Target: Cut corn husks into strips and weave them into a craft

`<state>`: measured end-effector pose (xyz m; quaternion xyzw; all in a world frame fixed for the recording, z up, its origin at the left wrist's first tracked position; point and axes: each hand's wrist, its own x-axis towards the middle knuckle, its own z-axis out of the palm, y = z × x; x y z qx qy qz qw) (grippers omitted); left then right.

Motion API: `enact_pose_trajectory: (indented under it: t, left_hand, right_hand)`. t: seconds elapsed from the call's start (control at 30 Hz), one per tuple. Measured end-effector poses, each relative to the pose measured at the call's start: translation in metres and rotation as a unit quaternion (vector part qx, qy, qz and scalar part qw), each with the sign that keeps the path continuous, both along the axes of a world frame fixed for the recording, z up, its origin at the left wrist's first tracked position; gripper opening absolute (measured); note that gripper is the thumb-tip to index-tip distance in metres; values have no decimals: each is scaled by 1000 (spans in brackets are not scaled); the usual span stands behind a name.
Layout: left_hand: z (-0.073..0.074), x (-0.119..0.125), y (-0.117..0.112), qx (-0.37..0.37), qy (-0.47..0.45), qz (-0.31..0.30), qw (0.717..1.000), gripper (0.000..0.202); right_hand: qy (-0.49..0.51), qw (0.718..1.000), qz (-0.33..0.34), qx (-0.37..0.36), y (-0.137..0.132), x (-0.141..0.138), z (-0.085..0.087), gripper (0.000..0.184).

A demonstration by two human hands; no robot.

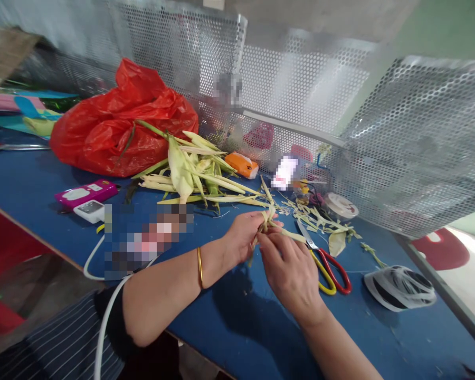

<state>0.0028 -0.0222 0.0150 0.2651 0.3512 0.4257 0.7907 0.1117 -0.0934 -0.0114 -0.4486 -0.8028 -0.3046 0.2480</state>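
Observation:
Over the blue table [229,311], my left hand [241,237] and my right hand [288,269] meet around a small folded piece of pale yellow leaf strips [269,221]. Both hands pinch it with closed fingers, the left from the left side, the right from below and to the right. A gold bangle [200,267] circles my left wrist. Loose strip ends stick out above and to the right of the fingers.
A pile of pale green-yellow leaves [193,171] lies behind the hands, in front of a red plastic bag [119,124]. Scissors with red and yellow handles [326,264] lie just right of my right hand. Leaf scraps [320,219], a tape roll [399,287], and perforated metal screens [411,137] are nearby.

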Motion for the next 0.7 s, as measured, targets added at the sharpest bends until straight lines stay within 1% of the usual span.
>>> enact_pose_trajectory:
  t: [0.03,0.1,0.17,0.2,0.23,0.27,0.3,0.33,0.37,0.4,0.47,0.53,0.57,0.6,0.63,0.67,0.7]
  left_hand:
    - [-1,2,-2,2,0,-8,1000,21]
    - [-5,4,-4,12,4,-25,1000,20]
    - [-8,6,-6,26,15,-38,999,21]
    - [-10,6,-6,35,22,-39,998,21]
    - [-11,6,-7,45,30,-38,998,20]
    - [-11,6,-7,57,37,-39,997,18]
    - [-11,5,-7,68,46,-40,996,16]
    - [-11,5,-7,81,55,-44,994,14]
    - [-10,5,-7,91,65,-50,992,15]
    - [-10,4,-7,100,75,-59,990,16]
    - [-8,3,-8,114,85,-69,988,18]
    - [-8,3,-9,124,85,-72,986,18]
    - [-9,3,-9,127,81,-74,986,17]
    - [-10,2,-8,127,76,-79,986,17]
    - [-11,2,-8,123,67,-86,986,17]
    - [-12,2,-7,114,57,-99,987,17]
    - [-13,1,-7,102,45,-114,987,17]
  right_hand:
    - [-22,1000,17,-9,0,-1,0,26]
    - [-48,998,41,-17,1,-1,0,26]
    - [-48,997,52,-8,0,1,2,24]
    - [-28,998,49,-1,0,3,3,23]
    - [10,999,43,5,-1,6,5,22]
    - [72,997,34,4,0,9,6,20]
    - [157,987,21,-5,1,12,6,18]
    - [260,965,6,-25,3,15,6,15]
    - [371,927,-8,-54,6,18,5,13]
    - [479,873,-18,-90,9,21,4,13]
    - [655,736,-22,-170,16,25,1,19]
    - [759,600,-5,-253,21,26,0,25]
    - [788,542,5,-292,23,26,-1,27]
    - [806,493,15,-327,24,26,-1,27]
    - [814,455,24,-361,25,26,-1,27]
    - [815,428,31,-389,26,26,-1,26]
    - [813,411,36,-411,26,27,-2,25]
